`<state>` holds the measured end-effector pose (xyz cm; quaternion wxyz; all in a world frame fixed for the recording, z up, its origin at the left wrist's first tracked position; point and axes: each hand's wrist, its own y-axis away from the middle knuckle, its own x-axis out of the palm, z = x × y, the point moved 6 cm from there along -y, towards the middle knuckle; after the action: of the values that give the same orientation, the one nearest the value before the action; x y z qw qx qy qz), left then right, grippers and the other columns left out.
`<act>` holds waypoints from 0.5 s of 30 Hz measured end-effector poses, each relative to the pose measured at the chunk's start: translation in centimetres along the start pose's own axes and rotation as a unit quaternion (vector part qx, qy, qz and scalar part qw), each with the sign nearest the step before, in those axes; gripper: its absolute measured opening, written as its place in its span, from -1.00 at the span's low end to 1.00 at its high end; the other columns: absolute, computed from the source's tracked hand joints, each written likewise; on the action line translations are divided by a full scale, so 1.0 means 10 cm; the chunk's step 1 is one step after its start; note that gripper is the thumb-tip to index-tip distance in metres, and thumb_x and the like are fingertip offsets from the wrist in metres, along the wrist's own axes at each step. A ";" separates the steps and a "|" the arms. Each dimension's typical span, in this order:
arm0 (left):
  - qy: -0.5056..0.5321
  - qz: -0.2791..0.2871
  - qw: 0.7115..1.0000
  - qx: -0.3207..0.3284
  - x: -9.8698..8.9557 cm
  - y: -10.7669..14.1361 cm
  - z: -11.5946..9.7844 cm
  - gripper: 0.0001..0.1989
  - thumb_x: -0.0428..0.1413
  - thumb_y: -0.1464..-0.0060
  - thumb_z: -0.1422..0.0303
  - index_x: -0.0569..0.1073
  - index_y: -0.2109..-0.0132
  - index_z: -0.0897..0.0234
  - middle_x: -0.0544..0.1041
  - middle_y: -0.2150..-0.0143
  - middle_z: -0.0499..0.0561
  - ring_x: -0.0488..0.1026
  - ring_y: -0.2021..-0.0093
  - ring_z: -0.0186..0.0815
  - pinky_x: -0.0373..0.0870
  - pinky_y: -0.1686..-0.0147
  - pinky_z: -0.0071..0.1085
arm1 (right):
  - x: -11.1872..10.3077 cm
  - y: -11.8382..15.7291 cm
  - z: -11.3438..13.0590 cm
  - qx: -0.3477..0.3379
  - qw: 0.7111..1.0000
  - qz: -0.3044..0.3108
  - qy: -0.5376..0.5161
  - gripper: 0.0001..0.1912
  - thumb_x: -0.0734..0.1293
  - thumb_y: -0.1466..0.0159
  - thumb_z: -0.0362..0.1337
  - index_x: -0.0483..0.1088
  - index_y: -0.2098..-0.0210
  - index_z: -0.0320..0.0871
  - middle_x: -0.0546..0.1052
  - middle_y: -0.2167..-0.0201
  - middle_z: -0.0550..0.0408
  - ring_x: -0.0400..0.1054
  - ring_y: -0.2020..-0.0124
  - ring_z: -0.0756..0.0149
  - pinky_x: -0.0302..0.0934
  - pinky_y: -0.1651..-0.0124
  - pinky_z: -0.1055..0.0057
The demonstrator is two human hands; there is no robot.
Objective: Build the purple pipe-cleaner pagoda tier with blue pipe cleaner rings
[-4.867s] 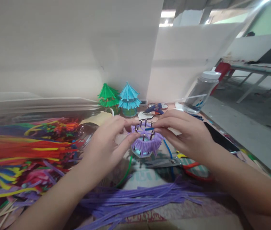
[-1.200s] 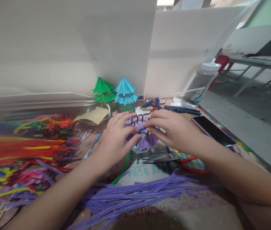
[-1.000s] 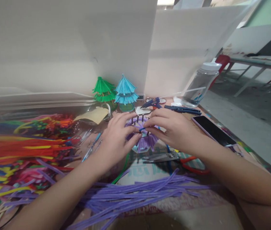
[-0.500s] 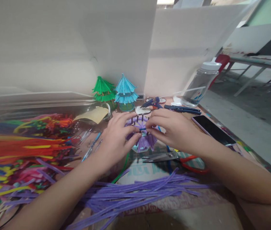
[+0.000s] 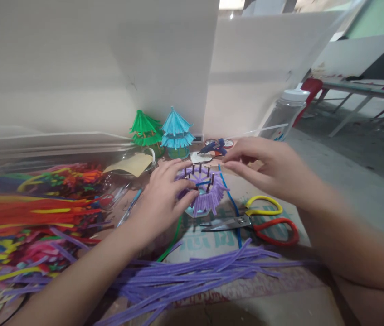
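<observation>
My left hand (image 5: 164,194) is at the left side of a small round craft piece with a purple pipe-cleaner fringe (image 5: 208,203). Short dark posts (image 5: 200,168) stand upright in a ring on it. The left thumb and forefinger pinch near one end of a short blue pipe-cleaner piece (image 5: 203,183) lying across the ring; their exact contact is hard to see. My right hand (image 5: 263,167) hovers to the upper right, thumb and forefinger apart, close to the handle of a blue glue gun (image 5: 214,146). Nothing shows between its fingers.
Scissors (image 5: 242,221) with yellow and red handles lie in front, over a blue pipe cleaner (image 5: 228,188). Purple pipe cleaners (image 5: 198,271) spread nearest me; colourful bundles (image 5: 35,203) fill the left. Behind stand green (image 5: 144,129) and light-blue (image 5: 177,129) tiered craft models and a clear bottle (image 5: 282,115).
My right hand has left the purple craft piece and moved up and right, toward the glue gun, uncovering the blue piece and the scissors' yellow handle. My left hand stays in place.
</observation>
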<state>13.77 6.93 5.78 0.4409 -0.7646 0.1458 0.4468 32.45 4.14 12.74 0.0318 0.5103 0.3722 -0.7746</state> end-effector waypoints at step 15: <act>-0.022 -0.082 0.996 0.018 -0.57 -0.40 -0.32 -0.81 0.06 -0.29 0.31 0.57 0.17 0.19 0.48 -0.16 0.07 0.37 -0.23 -0.09 0.29 -0.25 0.00 | 0.92 0.01 -1.48 0.217 0.972 0.073 -0.054 -0.64 0.33 -0.30 -0.24 0.46 -0.05 -0.25 0.59 0.01 -0.18 0.47 0.03 0.12 0.28 0.02 0.30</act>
<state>14.84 5.65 13.25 0.4926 -0.7561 0.0814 0.4232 39.43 16.16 2.19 -0.0032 0.4881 0.1548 -0.8590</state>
